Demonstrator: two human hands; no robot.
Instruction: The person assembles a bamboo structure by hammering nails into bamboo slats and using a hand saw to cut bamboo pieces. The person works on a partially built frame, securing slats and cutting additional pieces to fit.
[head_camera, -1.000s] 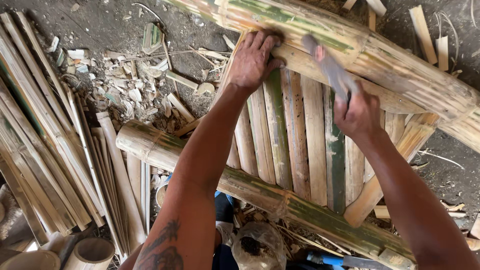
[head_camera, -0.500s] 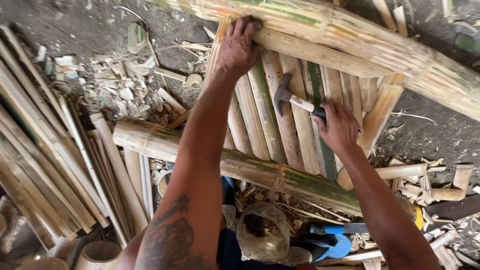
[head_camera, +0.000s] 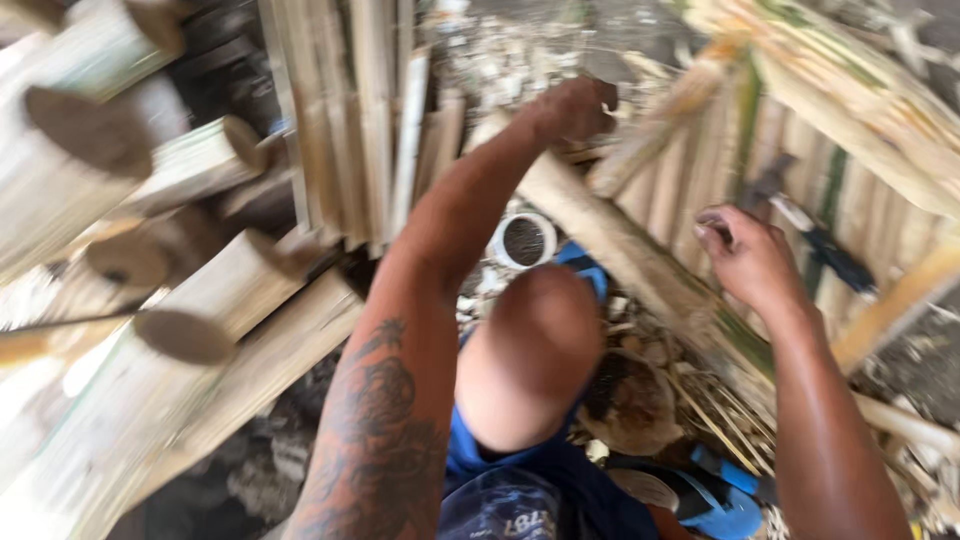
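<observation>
Bamboo poles (head_camera: 230, 300) now crowd the left side, the view having swung left and blurred since half a second ago. Reaching far forward, the left hand (head_camera: 575, 108) is curled loosely at the slatted bamboo panel's (head_camera: 690, 180) near edge, its contact unclear. Bent at the wrist with fingers partly closed, the right hand (head_camera: 750, 262) has let go of the hammer (head_camera: 810, 235), which lies on the slats just beside it.

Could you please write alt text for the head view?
Blurred downward view: the left hand reaches toward a bamboo panel, the right hand hovers by a hammer lying on its slats. Cut bamboo poles lie to the left.
</observation>
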